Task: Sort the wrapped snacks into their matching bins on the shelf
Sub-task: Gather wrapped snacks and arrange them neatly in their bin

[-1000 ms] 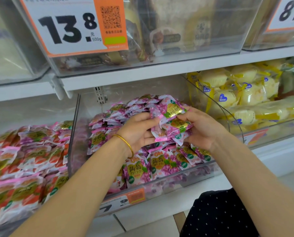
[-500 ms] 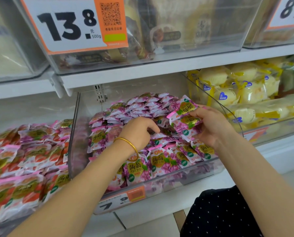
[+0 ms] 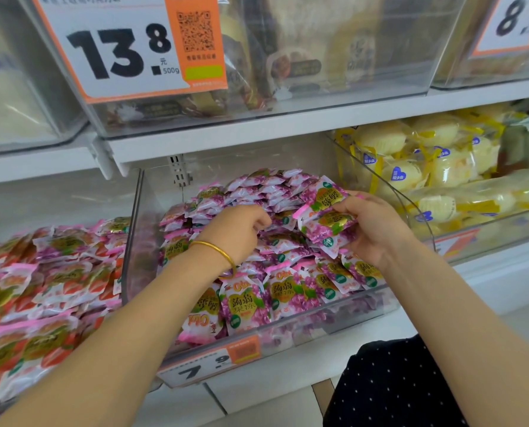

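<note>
Plainly light goods, the first observer jots: the purple grape packets (image 3: 327,217) are small sealed pouches of glossy film with a soft filling and flat crimped edges. They look slippery against one another, so a loosely held stack probably fans out and slides apart. The best hold is judged to be across the broad faces, squeezing the stack together, not at the crimped ends.

"Where do they sit?" asks the second.

"A small stack is in the right hand (image 3: 377,229), just above the heap of like purple packets (image 3: 275,192). The heap fills the clear bin (image 3: 133,241) under the white shelf board (image 3: 257,131). Same print, so likely the matching bin."

"And the hands?"

"The right hand pinches the stack from its right side, fingers curled round it. The stack is tilted and slightly fanned. The left hand (image 3: 238,232), gold bangle (image 3: 217,249) at the wrist, is knuckles-up over the middle of the heap. Its fingers curl downward with the tips among the packets. Whether it pinches one, the observer cannot tell."

"Neighbours?"

"Strawberry-print packets (image 3: 41,288) in the bin to the left, pale yellow wrapped cakes (image 3: 411,174) in the bin to the right. A packet slipping from the fan would most likely drop back onto the purple heap."
</note>
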A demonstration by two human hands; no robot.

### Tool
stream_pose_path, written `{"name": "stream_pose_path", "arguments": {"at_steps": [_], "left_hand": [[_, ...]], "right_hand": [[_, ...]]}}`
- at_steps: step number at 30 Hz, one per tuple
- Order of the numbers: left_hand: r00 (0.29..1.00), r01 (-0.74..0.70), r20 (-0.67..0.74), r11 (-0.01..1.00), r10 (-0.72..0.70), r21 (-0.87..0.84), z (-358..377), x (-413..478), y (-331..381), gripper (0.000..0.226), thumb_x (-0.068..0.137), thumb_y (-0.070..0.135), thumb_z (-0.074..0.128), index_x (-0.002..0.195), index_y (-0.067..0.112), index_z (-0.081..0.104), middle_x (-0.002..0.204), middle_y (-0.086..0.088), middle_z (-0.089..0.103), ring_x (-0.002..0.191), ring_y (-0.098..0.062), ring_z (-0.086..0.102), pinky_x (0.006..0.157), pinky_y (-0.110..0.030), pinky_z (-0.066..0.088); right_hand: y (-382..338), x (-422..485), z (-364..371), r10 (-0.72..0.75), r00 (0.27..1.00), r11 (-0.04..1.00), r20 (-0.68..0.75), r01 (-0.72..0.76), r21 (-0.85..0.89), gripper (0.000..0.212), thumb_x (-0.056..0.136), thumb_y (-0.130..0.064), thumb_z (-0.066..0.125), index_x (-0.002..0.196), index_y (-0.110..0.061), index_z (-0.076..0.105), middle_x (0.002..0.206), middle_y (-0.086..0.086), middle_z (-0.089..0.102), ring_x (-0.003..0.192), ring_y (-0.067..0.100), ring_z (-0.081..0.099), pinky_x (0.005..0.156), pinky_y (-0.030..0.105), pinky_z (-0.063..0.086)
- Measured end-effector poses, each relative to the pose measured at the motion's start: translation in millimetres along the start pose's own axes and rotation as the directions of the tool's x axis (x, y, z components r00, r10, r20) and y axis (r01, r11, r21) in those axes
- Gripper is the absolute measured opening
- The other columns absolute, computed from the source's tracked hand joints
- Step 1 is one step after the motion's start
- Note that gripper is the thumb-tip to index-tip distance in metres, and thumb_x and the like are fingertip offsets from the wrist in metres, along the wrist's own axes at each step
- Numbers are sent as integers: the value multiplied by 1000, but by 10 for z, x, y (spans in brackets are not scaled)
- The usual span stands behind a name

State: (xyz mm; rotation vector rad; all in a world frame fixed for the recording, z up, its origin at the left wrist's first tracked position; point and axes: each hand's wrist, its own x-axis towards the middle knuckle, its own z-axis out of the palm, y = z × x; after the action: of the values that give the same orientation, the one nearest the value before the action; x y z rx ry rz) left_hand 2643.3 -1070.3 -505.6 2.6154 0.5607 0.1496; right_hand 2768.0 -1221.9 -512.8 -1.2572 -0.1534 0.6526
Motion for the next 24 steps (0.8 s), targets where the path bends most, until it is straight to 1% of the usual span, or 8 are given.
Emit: {"name": "stream_pose_path", "arguments": {"at_steps": [4,8,11,14,16,19,21,24], "left_hand": [[993,27,113,998,-32,52,49,-24,-8,58,87,-10,35,138,17,42,116,-4,65,99,-17,59,75,-24,44],[989,9,145,999,-14,36,24,-50,17,58,86,-10,34,136,19,43,113,2,67,69,-3,51,54,-14,37],[984,-29,175,995,12,95,13,-76,30,60,87,-10,33,138,20,42,118,5,65,97,-12,58,71,-21,44],[982,-29,188,999,22,34,-27,-94,22,58,87,-12,32,135,17,46,122,0,63,82,-7,58,62,-8,42],[997,-24,67,1000,25,-13,-159,-111,5,53,87,-14,33,126,13,55,122,-5,62,93,-12,61,78,-10,46],[990,-11,-137,995,25,103,-421,-119,-92,40,88,-9,41,113,11,65,119,-7,63,111,-21,57,100,-30,43],[999,23,-53,963,-9,268,-556,-139,-155,33,91,2,49,116,16,65,124,-5,61,114,-21,55,101,-31,41],[973,6,207,905,-104,425,-590,-215,-168,43,90,36,57,132,27,51,132,-2,52,121,-21,48,102,-28,36]], "right_hand": [[9,6,-14,6,1000,1000,-3,-6,2,39,82,4,53,121,1,53,84,17,64,61,26,64,56,33,55],[12,1,-8,8,1000,1000,2,-8,3,36,83,5,53,117,-3,55,80,15,64,58,24,64,54,31,55],[20,9,15,16,1000,1000,4,-16,-9,36,83,5,52,118,-2,55,80,15,63,57,23,64,54,31,55],[33,10,35,11,1000,1000,22,-11,-28,28,83,3,53,109,-8,56,77,13,63,57,22,63,57,32,53],[45,12,30,11,999,999,39,-9,-42,23,83,3,53,103,-10,55,76,12,62,58,23,62,59,32,52],[63,11,38,22,998,999,51,-20,-40,16,84,3,53,93,-10,55,71,11,62,57,22,62,58,32,53],[79,11,78,32,998,999,47,-30,-31,15,84,4,53,83,-11,54,64,9,62,55,22,63,58,33,54],[119,-1,166,32,998,999,56,-30,-34,18,83,4,54,76,-13,52,66,9,61,64,26,61,76,45,53]]}}
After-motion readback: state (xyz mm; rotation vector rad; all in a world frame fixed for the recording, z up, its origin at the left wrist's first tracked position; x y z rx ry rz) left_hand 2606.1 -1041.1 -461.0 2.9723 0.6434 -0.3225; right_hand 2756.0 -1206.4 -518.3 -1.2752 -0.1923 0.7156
